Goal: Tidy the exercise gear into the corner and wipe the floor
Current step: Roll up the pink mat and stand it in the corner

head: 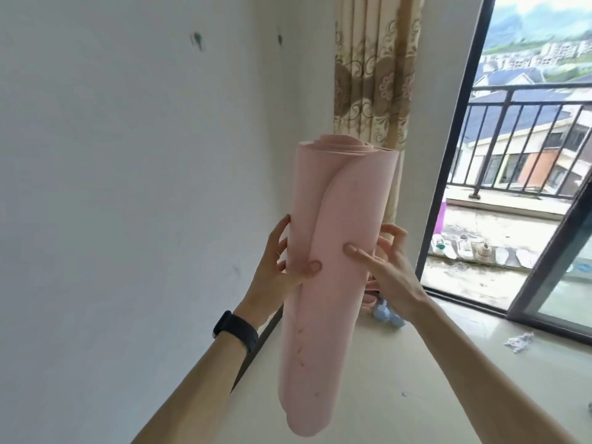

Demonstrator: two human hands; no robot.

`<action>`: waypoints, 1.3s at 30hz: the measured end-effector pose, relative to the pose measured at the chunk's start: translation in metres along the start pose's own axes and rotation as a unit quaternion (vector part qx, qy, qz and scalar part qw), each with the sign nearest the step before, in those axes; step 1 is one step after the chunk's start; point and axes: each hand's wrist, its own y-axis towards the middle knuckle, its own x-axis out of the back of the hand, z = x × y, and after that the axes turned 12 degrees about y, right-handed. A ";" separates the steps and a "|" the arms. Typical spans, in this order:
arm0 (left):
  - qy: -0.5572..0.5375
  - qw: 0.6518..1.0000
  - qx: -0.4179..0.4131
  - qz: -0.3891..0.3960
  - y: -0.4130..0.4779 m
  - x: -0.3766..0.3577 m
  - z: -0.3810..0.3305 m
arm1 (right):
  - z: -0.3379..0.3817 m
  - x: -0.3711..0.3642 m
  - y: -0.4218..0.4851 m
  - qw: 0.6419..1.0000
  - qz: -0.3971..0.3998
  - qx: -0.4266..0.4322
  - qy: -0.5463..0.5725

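A rolled pink exercise mat (333, 283) is held upright in the air in front of me, its lower end clear of the floor. My left hand (282, 261) grips its left side, thumb across the front and fingers round the back. My right hand (384, 261) holds the right side, thumb pressed on the front, fingers curled at the edge. Behind the mat, in the corner on the floor, lies a pale blue dumbbell (389, 315), partly hidden, beside something pink.
The white wall (128, 187) runs along the left to a corner with a patterned curtain (371, 91). A dark-framed sliding door (448, 174) stands open to a balcony with a railing (519, 123). A crumpled grey cloth (519, 342) lies on the tiled floor (416, 379) at right.
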 end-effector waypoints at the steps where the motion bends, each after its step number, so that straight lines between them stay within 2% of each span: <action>1: 0.004 1.000 0.000 0.004 0.025 -0.002 0.008 | -0.005 0.007 0.024 1.000 0.000 0.006 -0.029; 3: 0.014 1.000 0.001 0.016 0.077 -0.006 0.025 | -0.015 0.021 0.073 0.997 -0.007 0.011 -0.076; 8: 0.038 0.998 0.019 0.041 0.196 -0.018 0.054 | -0.029 0.052 0.180 0.996 0.001 -0.006 -0.084; 14: 0.039 0.995 0.021 0.086 0.322 -0.043 0.081 | -0.064 0.093 0.290 0.998 -0.056 -0.001 -0.016; 16: 0.047 0.996 0.022 0.071 0.361 -0.056 0.094 | -0.083 0.109 0.330 0.998 -0.069 0.002 -0.002; 21: 0.061 0.997 0.045 0.004 0.452 -0.083 0.136 | -0.136 0.148 0.433 0.999 -0.034 -0.024 0.012; 27: 0.057 0.988 0.136 -0.053 0.541 -0.097 0.178 | -0.184 0.182 0.541 0.989 0.038 -0.143 0.022; 33: 0.061 0.966 0.229 -0.103 0.612 -0.089 0.251 | -0.222 0.182 0.643 0.950 0.120 -0.287 0.016; 36: 0.059 0.954 0.271 -0.113 0.654 -0.085 0.303 | -0.256 0.177 0.702 0.922 0.114 -0.368 0.025; 39: 0.055 0.947 0.300 -0.098 0.700 -0.085 0.361 | -0.300 0.170 0.757 0.913 0.058 -0.403 0.010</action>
